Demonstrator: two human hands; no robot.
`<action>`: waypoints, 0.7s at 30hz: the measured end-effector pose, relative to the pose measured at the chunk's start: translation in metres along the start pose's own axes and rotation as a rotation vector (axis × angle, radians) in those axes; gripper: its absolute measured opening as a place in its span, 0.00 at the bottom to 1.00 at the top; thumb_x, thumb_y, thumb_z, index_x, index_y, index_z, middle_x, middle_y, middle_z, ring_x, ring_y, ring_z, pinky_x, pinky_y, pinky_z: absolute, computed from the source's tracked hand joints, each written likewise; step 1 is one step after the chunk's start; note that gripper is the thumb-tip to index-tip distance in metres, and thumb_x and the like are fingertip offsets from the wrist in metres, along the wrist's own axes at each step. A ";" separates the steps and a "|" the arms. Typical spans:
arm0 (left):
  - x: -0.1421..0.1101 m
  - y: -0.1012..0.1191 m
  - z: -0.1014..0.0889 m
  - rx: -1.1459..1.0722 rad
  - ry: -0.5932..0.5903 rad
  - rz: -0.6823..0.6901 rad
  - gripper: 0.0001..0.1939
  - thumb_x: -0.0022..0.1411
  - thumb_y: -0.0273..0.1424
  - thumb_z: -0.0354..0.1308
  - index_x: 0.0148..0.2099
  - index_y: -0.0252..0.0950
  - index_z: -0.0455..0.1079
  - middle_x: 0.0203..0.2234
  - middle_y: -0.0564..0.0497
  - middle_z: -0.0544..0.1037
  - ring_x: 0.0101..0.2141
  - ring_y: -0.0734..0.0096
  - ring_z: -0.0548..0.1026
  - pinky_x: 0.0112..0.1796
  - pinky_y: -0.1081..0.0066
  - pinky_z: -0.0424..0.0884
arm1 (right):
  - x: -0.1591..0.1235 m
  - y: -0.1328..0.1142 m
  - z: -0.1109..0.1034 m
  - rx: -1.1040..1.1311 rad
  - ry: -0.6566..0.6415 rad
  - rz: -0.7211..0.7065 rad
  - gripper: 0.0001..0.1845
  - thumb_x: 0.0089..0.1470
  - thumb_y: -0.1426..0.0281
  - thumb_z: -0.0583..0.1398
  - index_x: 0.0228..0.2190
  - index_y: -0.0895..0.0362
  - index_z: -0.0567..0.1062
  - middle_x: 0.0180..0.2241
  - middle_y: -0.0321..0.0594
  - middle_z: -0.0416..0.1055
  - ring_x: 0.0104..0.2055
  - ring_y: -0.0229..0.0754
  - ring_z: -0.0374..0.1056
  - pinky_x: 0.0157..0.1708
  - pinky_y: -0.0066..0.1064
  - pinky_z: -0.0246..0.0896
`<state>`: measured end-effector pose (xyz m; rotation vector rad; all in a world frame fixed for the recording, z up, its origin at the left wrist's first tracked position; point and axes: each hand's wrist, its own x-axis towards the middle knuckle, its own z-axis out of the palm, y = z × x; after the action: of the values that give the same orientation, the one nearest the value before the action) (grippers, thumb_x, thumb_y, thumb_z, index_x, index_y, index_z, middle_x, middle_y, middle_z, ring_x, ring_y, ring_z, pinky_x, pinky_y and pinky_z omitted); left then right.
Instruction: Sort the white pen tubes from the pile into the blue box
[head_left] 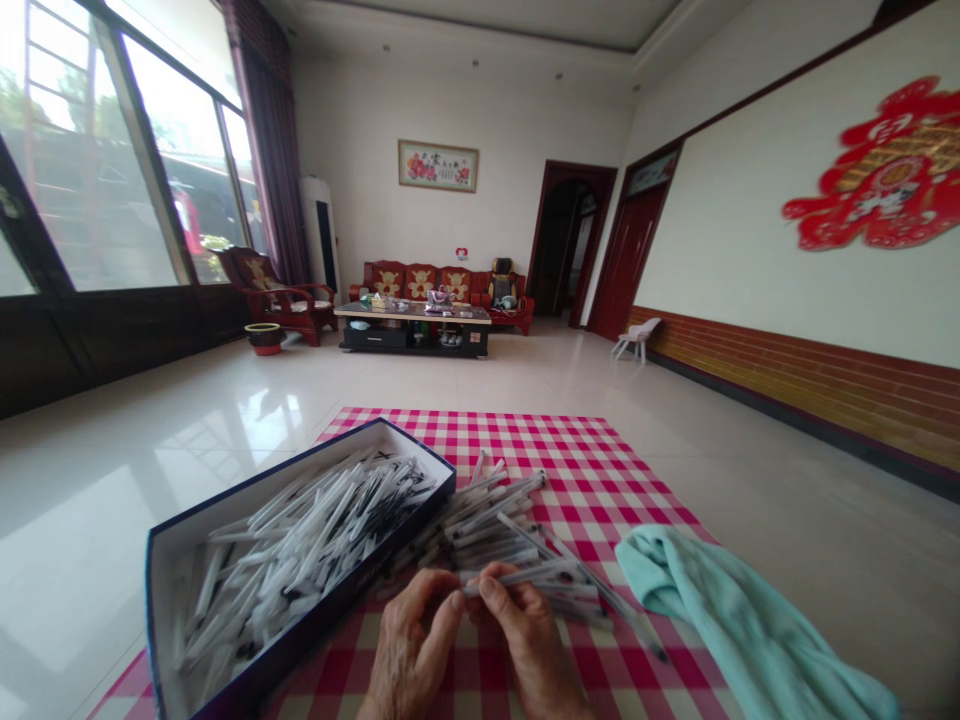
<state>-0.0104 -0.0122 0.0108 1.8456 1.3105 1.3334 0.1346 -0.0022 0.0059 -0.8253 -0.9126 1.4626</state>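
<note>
My right hand [529, 640] pinches a pale, translucent pen [534, 573] between thumb and fingers. The pen lies nearly level, its far end pointing right. At its left end the thumb and fingertips of my left hand [417, 635] close together, on the tip or on a small part that I cannot make out. Just beyond both hands, a loose pile of similar pens [495, 520] with dark ends lies on a pink and white checked tablecloth [600, 450]. To the left is a blue-edged box [300, 640] with a white inside, heaped with more pens [322, 530].
A mint-green cloth [720, 590] lies crumpled at the tablecloth's right side. Across the tiled floor stand a low table [412, 312], a red wooden sofa [397, 275], a matching armchair [281, 290] and a small pale chair [637, 337]. Windows line the left wall.
</note>
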 end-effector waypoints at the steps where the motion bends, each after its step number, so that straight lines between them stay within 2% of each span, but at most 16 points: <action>1: 0.000 0.000 -0.001 -0.010 -0.009 0.009 0.10 0.63 0.36 0.50 0.36 0.37 0.70 0.26 0.53 0.76 0.28 0.72 0.73 0.31 0.78 0.66 | 0.000 -0.001 0.000 -0.005 -0.005 -0.009 0.07 0.48 0.64 0.65 0.29 0.55 0.76 0.27 0.35 0.74 0.30 0.39 0.68 0.33 0.30 0.62; 6: 0.000 -0.003 0.002 0.019 -0.015 0.009 0.15 0.65 0.36 0.47 0.30 0.36 0.68 0.22 0.55 0.72 0.24 0.75 0.69 0.27 0.79 0.63 | -0.001 -0.002 0.002 -0.006 -0.002 -0.014 0.08 0.48 0.64 0.66 0.30 0.55 0.76 0.26 0.35 0.74 0.29 0.39 0.67 0.33 0.30 0.63; 10: 0.001 -0.009 0.008 0.088 0.046 -0.038 0.21 0.65 0.39 0.46 0.21 0.36 0.59 0.15 0.58 0.61 0.19 0.79 0.61 0.22 0.79 0.56 | -0.001 -0.001 0.001 -0.006 0.026 0.004 0.09 0.47 0.64 0.66 0.30 0.55 0.76 0.27 0.35 0.74 0.30 0.40 0.68 0.34 0.31 0.64; 13: 0.001 -0.012 0.010 0.085 0.052 -0.059 0.23 0.65 0.40 0.45 0.20 0.36 0.55 0.15 0.59 0.56 0.18 0.80 0.57 0.21 0.78 0.53 | 0.000 0.001 0.000 0.010 0.037 0.012 0.09 0.47 0.64 0.67 0.31 0.55 0.76 0.27 0.36 0.75 0.30 0.40 0.69 0.34 0.32 0.65; 17: 0.000 -0.010 0.008 0.102 0.056 -0.045 0.23 0.65 0.40 0.45 0.20 0.36 0.56 0.14 0.59 0.57 0.18 0.79 0.57 0.21 0.78 0.54 | 0.002 0.003 -0.002 0.081 0.081 0.018 0.10 0.46 0.64 0.67 0.31 0.55 0.76 0.27 0.36 0.75 0.29 0.40 0.69 0.33 0.32 0.65; 21: 0.001 -0.004 0.002 0.165 0.079 0.022 0.16 0.65 0.37 0.47 0.27 0.36 0.66 0.18 0.57 0.67 0.20 0.77 0.66 0.24 0.79 0.61 | 0.005 0.004 -0.003 0.134 0.116 0.019 0.11 0.45 0.65 0.68 0.31 0.56 0.77 0.28 0.36 0.75 0.30 0.41 0.69 0.33 0.33 0.66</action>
<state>-0.0104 -0.0096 0.0073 1.9385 1.4843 1.3575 0.1350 0.0026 0.0007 -0.8121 -0.7145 1.4599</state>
